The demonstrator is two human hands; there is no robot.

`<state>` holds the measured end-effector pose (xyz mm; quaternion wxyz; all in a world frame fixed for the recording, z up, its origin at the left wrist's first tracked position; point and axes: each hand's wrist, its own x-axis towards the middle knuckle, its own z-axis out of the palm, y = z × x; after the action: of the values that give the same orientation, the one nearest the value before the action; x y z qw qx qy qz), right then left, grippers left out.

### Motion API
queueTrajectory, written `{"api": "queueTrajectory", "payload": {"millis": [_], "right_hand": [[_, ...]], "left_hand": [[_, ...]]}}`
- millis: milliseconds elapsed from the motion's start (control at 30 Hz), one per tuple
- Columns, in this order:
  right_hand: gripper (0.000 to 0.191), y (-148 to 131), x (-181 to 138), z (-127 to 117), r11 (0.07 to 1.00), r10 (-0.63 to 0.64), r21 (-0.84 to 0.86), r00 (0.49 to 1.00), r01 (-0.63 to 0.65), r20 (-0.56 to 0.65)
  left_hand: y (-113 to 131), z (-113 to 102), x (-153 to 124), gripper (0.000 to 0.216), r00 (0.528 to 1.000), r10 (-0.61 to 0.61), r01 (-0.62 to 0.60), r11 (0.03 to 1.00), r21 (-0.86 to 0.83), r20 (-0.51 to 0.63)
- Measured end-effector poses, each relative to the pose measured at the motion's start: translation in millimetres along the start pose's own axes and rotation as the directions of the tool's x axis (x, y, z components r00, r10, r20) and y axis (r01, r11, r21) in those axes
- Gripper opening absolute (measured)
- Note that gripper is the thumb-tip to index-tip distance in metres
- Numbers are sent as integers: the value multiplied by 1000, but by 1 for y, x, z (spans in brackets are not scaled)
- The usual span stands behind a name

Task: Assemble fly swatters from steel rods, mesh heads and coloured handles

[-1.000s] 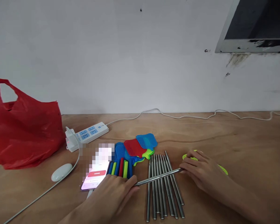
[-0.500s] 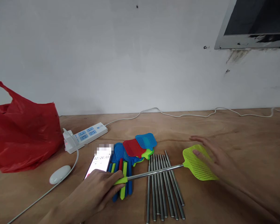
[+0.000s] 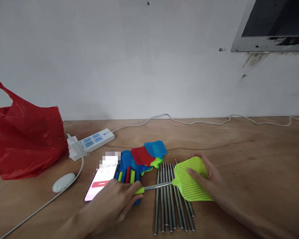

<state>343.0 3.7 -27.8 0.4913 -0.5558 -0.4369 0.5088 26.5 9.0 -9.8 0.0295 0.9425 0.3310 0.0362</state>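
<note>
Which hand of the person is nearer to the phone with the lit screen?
Left. The left hand is just beside the phone, at its lower right; the right hand is farther right, beyond the metal rods, at the lime-green swatter head.

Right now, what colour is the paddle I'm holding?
The paddle is yellow-green, best in head view.

Over my head-camera feed I see my bare left forearm rise from the bottom edge, slanting up to the right. My bare left hand is back upward, its fingers curled into a firm grip. My bare right forearm slants in from the lower right; my bare right hand pinches, thumb in front, fingers mostly hidden behind.
</note>
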Motion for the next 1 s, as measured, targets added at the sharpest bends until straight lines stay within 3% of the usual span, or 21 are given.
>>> {"api": "queueTrajectory", "payload": {"millis": [100,400,567,700,833,1000], "right_hand": [[56,3,-1,10,1000,9,-8,1000,-9,17],[57,5,-2,8,999,43,13,999,-43,-23],[56,-3,1,9,998,68,7,997,-67,-44],[57,-19,11,-5,987,135,81,990,-139,51],[34,-32,17,-19,951,163,249,982,-183,100],[21,-25,7,-4,914,132,326,935,-243,328]], "left_hand": [[4,2,6,45,1000,-26,26,999,25,1],[4,3,7,40,999,-37,35,997,-64,-22],[7,-2,9,35,998,-67,69,994,-80,21],[14,-6,12,33,987,-155,158,975,-159,30],[16,-4,19,35,964,-266,258,921,-291,13],[23,1,29,42,928,-372,344,852,-394,7]]}}
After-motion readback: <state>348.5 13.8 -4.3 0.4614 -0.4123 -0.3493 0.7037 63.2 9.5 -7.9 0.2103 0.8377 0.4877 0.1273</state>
